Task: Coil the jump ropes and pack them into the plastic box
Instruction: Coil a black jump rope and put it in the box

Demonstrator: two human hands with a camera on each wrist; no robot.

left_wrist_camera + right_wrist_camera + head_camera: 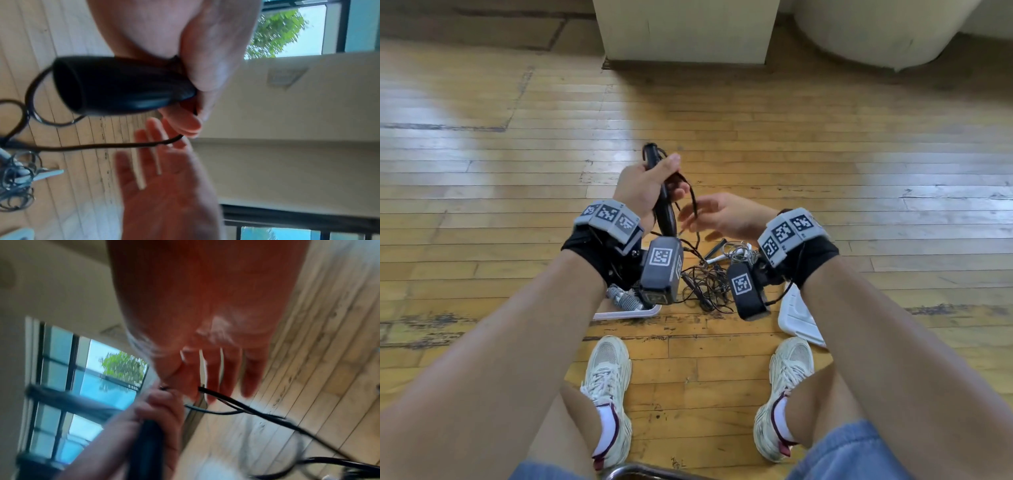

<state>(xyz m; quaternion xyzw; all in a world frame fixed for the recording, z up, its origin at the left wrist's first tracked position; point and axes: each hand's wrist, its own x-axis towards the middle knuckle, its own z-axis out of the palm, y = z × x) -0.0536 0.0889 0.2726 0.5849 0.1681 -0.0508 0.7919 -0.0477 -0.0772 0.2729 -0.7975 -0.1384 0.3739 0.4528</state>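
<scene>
My left hand point(650, 186) grips the black handles point(662, 202) upright, fingers curled tight round them, thumb on top; I judge they are held bunched so the cord point(693, 202) has a fixed core to wind against. The cord loops out from that fist toward 3 o'clock and drapes over my right hand point(726, 217), which sits just beside the left, palm turned up toward 9 o'clock. Its fingers point(152, 134) are straight and slightly spread, the cord lying across their tips; the wrist views are blurred, so I cannot tell whether the thumb pinches it. That flat hand looks set to guide the next turn, not to hold. From the fists the cord falls toward 6 o'clock into the tangle point(705, 284) of ropes on the floor point(517, 171), where a white handle point(717, 259) and thin wire loops lie mixed. The box point(630, 312) shows only as a pale rim at 7 o'clock under my left wrist, a white lid point(799, 317) at 5 o'clock under my right. Nothing that I can see is packed yet; most of this rope's cord lies loose.
</scene>
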